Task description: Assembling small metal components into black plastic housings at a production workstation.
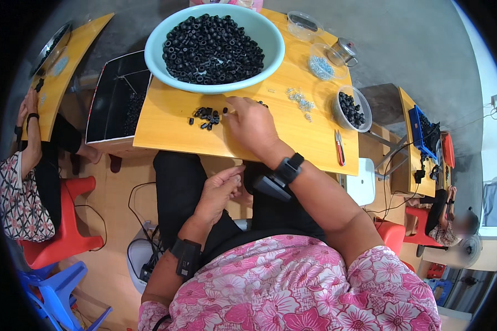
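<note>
My right hand (252,126) is over the wooden table (171,132), its fingers bent down and closed at a small black part (225,110) by the fingertips and thumb. Left of it lies a loose pile of small black cylindrical parts (207,116). A few more dark parts show just beyond its knuckles. Below the table edge, above my lap, is my left hand (220,192), thumb and forefinger pressed together. What it pinches, if anything, is too small to make out. Behind the pile a large pale blue basin (154,58) holds many black ring-shaped parts (215,47).
Small clear pieces (300,99) lie right of my hand. Clear tubs (321,67) and a bowl of black parts (350,110) stand at the right, with red-handled snips (339,148) near the edge. A black-lined box (107,110) stands left. Other people sit at both sides.
</note>
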`<state>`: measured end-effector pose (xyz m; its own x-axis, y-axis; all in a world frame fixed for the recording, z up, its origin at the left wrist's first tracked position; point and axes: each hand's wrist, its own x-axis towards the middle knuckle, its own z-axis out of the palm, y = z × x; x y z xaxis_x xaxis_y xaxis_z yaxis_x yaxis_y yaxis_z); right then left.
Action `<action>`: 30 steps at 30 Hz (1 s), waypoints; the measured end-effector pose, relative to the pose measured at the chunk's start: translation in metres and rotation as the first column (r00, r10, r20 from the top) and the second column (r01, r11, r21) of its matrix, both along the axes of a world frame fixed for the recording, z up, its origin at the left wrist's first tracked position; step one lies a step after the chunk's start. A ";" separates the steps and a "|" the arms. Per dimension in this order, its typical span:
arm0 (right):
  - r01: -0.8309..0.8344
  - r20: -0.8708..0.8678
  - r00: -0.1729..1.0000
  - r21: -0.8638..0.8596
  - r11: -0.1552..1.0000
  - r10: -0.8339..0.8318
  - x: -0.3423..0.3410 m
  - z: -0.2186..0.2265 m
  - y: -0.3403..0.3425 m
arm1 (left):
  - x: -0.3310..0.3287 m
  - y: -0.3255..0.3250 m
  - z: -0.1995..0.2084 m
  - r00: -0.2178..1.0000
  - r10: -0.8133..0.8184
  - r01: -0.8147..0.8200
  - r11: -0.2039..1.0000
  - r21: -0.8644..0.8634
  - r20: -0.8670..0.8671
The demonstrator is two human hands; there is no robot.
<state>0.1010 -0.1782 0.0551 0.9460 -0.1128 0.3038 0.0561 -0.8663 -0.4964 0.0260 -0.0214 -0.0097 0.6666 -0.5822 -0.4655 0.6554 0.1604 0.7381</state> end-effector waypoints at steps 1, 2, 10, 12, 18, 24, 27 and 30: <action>-0.029 0.075 0.997 0.050 0.998 0.025 -0.007 0.005 -0.004 | 0.000 0.001 -0.002 1.000 -0.012 0.012 1.000 0.000 0.014; -0.063 0.150 0.988 0.099 0.993 0.047 -0.013 0.008 -0.010 | 0.001 0.001 -0.003 0.999 -0.021 0.021 1.000 0.000 0.027; 0.245 -0.051 0.969 0.290 0.925 -0.240 -0.043 -0.011 -0.070 | 0.002 0.000 0.001 0.999 -0.045 0.045 0.999 -0.003 0.025; 0.295 -0.189 0.953 0.388 0.873 -0.239 -0.047 -0.011 -0.067 | 0.001 0.000 -0.001 0.998 -0.053 0.053 0.999 0.007 0.025; 0.273 -0.129 0.960 0.215 0.938 -0.250 -0.043 -0.006 -0.059 | 0.001 -0.001 -0.002 0.998 -0.046 0.045 0.999 0.019 0.041; 0.204 -0.072 0.978 0.173 0.963 -0.195 -0.047 -0.014 -0.063 | -0.002 -0.001 0.002 0.998 -0.045 0.045 0.999 0.013 0.033; 0.089 -0.047 0.996 0.256 0.963 -0.079 -0.054 -0.016 -0.064 | -0.003 0.000 0.003 0.997 -0.020 0.020 1.000 0.006 0.069; -0.072 -0.073 0.992 0.323 0.944 0.101 -0.072 0.002 -0.051 | -0.004 0.002 0.005 0.997 0.024 -0.022 0.999 -0.024 0.079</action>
